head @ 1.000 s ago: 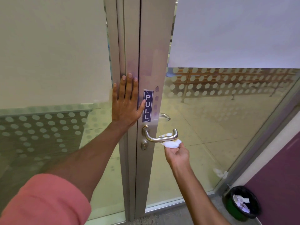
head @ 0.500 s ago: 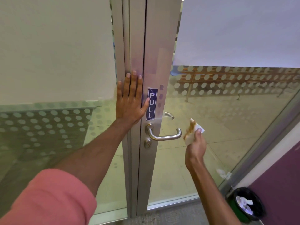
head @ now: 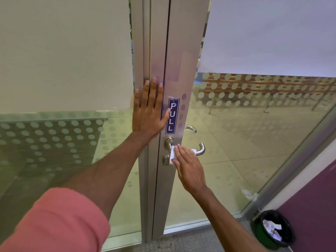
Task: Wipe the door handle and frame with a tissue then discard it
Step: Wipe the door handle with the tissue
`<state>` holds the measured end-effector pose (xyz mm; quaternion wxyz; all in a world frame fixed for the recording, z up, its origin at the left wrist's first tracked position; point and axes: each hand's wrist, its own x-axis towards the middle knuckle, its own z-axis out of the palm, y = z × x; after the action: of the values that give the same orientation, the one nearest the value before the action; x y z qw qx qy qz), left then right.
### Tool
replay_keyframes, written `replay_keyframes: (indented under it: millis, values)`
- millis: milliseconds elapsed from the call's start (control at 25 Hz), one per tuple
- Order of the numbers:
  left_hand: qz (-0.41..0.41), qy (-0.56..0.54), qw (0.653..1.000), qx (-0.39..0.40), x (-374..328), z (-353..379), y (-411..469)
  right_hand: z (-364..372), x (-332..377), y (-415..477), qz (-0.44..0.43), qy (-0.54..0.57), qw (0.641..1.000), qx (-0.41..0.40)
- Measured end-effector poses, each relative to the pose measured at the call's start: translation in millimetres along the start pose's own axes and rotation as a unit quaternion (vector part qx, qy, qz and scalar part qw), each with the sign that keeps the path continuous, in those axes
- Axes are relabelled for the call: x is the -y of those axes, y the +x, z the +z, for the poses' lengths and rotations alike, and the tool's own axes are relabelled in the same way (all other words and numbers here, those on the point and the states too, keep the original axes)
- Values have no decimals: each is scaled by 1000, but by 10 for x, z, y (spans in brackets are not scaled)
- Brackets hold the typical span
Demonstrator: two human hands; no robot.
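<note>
A glass door with an aluminium frame (head: 183, 51) stands shut in front of me, with a blue PULL sticker (head: 172, 116) on it. Its steel lever handle (head: 201, 149) sticks out to the right below the sticker. My right hand (head: 189, 168) lies flat over the inner part of the handle and presses a white tissue (head: 172, 155) against it and the frame. My left hand (head: 148, 110) rests flat, fingers spread, on the frame left of the sticker, holding nothing.
A round bin (head: 274, 230) with a black liner and crumpled paper inside stands on the floor at the lower right, by a purple wall (head: 312, 197). A scrap of paper (head: 250, 194) lies beyond the glass. A keyhole (head: 165, 160) sits under the handle.
My right hand, which held the tissue up off the handle's free end half a second ago, has moved left and laid it flat on the handle near the frame. My left hand stayed.
</note>
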<state>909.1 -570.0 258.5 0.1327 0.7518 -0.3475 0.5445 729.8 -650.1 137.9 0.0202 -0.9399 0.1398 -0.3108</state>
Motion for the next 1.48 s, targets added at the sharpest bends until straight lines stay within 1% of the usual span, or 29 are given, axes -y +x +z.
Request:
replay_keyframes:
  millis: [40,80,160,240,360,440,520,640,800,880,1000,1080,1200,1360,1480]
  values:
    - [1,0,1000,-2,-3,0,3,25,9,27,-6,-22,1000,-20]
    - [3,-1,1000,-4,-8,0,4,51,56,58,-2,-32,999,-20]
    - [3,-3,1000,-7,-1,-2,10,82,189,122,5,-14,1000,9]
    - [3,-6,1000,-10,5,-3,11,101,208,152,-23,-10,1000,17]
    - [4,-7,1000,-12,8,-4,4,60,8,98,-75,-9,997,13]
    - [6,-10,1000,-12,12,0,7,30,-127,29,-90,0,996,8]
    - [7,-3,1000,-12,7,1,10,18,-157,21,-86,2,996,2]
    - [7,-2,1000,-14,3,7,11,72,-14,85,-84,-20,996,4]
    - [4,-8,1000,-11,4,-4,12,110,180,173,-65,-47,996,49]
    - [3,-4,1000,-7,2,-10,13,79,133,156,-74,-40,995,52]
    - [4,-1,1000,-1,-4,-13,11,-23,-155,30,-105,-21,993,39]
    - [2,1,1000,4,-3,-13,7,-133,-412,-25,-90,-3,995,34]
    - [-1,-1,1000,7,-16,-18,9,-273,-704,-60,-55,16,997,58]
    - [-5,-3,1000,6,-7,-16,13,-202,-698,-110,-4,55,996,66]
    - [-5,-2,1000,9,-13,-10,4,-190,-758,-109,-9,69,994,80]
